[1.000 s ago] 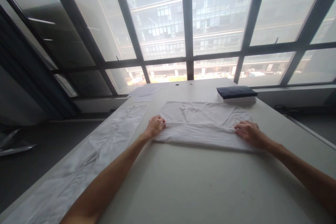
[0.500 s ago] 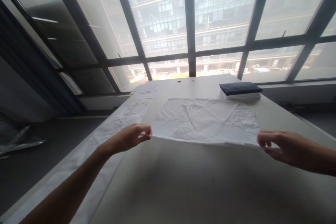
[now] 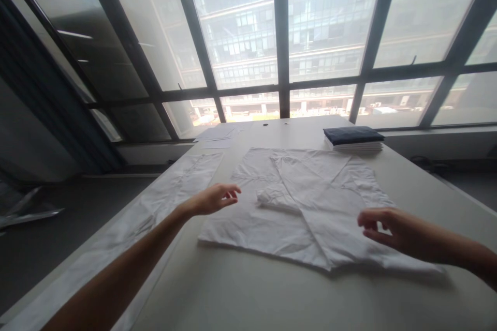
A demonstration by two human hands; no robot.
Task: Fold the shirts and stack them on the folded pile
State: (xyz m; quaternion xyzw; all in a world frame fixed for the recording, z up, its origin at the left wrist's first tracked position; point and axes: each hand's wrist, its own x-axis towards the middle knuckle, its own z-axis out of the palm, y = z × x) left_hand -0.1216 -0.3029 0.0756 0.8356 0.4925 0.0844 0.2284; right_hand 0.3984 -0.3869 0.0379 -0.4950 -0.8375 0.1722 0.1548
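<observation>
A white garment with a crossed, wrap-like front [image 3: 283, 227] lies spread on the table [image 3: 240, 295], its near edge slanting toward me. Part of it is bunched into a small roll near the middle. Above its left side hovers my left hand [image 3: 219, 198], fingers apart and holding nothing. My right hand [image 3: 382, 225] hangs over the garment's right side, fingers loosely bent, thumb apart, with nothing in it. Both hands appear clear of the cloth.
Along the table's left side stretches another white cloth [image 3: 171, 186]. Papers [image 3: 217, 134] lie at the far left. A folded dark blue cloth [image 3: 351, 135] tops a stack of white folded cloths [image 3: 357, 147] at the back right. Windows [image 3: 244, 36] rise beyond.
Both hands have let go of the garment's near edge, which has dropped flat toward me. My left hand has shifted right, and my right hand has moved left.
</observation>
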